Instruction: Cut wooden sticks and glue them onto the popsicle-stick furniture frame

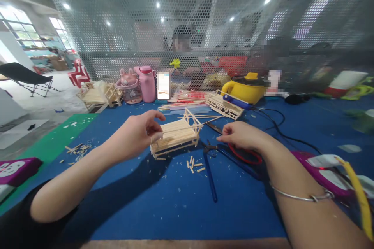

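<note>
A miniature bed frame made of wooden sticks [178,136] stands on the blue table mat. My left hand [146,128] is at its left end, thumb and fingers closed on a thin wooden stick [184,127] that runs across the frame toward the right-hand posts. To the right, my right hand [238,135] has its fingers pinched together; anything between them is too small to make out. Red-handled scissors [253,160] lie partly hidden under that hand. Blue-handled nippers [210,175] rest open just left of it. Several short cut sticks [193,164] lie in front of the frame.
Behind are bundles of sticks [189,103], another stick model [223,105], a glue gun [238,102], a yellow pot [245,89], a phone [163,85] and a pink bottle [147,85]. Purple power strips flank the table. A person sits beyond the perforated screen [122,27].
</note>
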`<state>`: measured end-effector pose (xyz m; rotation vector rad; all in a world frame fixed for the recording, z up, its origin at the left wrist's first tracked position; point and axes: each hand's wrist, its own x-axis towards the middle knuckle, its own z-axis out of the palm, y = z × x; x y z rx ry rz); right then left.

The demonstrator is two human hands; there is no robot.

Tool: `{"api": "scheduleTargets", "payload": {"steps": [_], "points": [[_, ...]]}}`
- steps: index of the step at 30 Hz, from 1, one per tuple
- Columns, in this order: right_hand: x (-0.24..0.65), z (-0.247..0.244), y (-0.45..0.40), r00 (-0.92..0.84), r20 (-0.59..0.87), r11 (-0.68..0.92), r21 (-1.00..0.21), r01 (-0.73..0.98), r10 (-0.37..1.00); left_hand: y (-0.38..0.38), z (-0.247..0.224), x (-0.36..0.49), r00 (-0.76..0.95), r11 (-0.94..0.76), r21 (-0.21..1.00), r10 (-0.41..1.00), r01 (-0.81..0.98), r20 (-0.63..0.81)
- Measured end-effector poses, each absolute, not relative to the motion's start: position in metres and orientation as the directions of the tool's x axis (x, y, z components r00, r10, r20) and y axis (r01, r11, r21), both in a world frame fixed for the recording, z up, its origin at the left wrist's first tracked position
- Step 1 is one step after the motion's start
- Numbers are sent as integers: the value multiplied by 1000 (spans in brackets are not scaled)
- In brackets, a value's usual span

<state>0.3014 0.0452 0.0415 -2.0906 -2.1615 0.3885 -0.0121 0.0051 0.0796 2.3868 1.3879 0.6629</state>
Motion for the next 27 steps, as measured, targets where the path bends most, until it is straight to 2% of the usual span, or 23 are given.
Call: {"api": "scheduleTargets", "payload": {"steps": [4,8,15,17,19,21,23,25,27], "points": [[291,39,43,-119,-63,95,-294,951,991,25,77,-11,536,-590,442,805,675,256],[278,35,43,-242,75,253,-331,909,967,30,68,-16,514,-570,486,818,663,258],[263,29,45,-194,191,243,-288,926,962,26,67,-29,480,-553,449,833,702,275],[258,29,43,-160,298,254,-314,915,941,29,65,-31,483,-550,455,835,701,264],[250,31,38,-134,491,333,-343,878,861,31,63,-32,489,-550,465,834,694,255],[236,34,27,-139,706,474,-304,827,695,33,61,-33,490,-553,484,831,678,264],[218,37,13,-178,829,599,-217,771,530,33,60,-33,483,-556,503,829,662,282],[198,37,0,-232,831,665,-204,719,505,32,61,-28,478,-561,508,827,654,297],[183,33,-7,-273,742,657,-286,697,612,30,63,-20,493,-578,496,815,648,305]]}}
